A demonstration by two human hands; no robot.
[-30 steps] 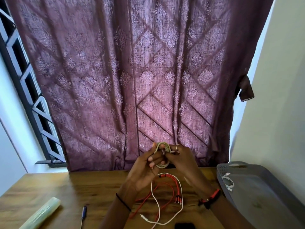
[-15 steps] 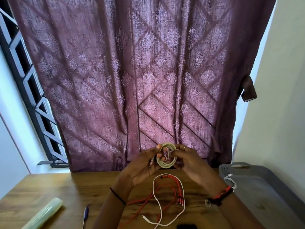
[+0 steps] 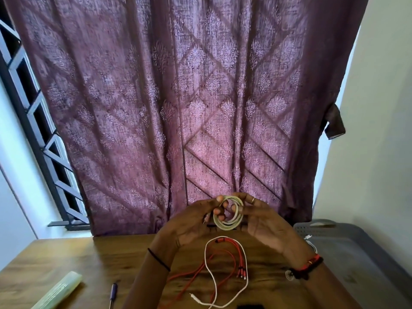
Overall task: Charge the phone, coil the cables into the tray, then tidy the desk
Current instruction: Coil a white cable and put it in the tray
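A pale green-white cable coil (image 3: 229,214) is held up above the wooden desk (image 3: 66,262), in front of the curtain. My left hand (image 3: 196,221) pinches its left side with curled fingers. My right hand (image 3: 263,224) holds its right side with the fingertips. Below them a red multi-head cable (image 3: 231,262) and a loose white cable (image 3: 211,275) lie tangled on the desk. The grey tray (image 3: 356,259) stands at the right with a small white cable (image 3: 310,239) in its near-left corner. A black phone edge (image 3: 249,306) peeks in at the bottom.
A pale green roll (image 3: 58,293) lies at the desk's front left, and a dark pen (image 3: 113,294) lies beside it. A purple patterned curtain (image 3: 178,108) hangs behind the desk. A barred window (image 3: 38,141) is at the left, a white wall at the right.
The coil has turned from edge-on to face the camera as a flat ring. Both hands have spread a little apart around it and the view has tilted slightly.
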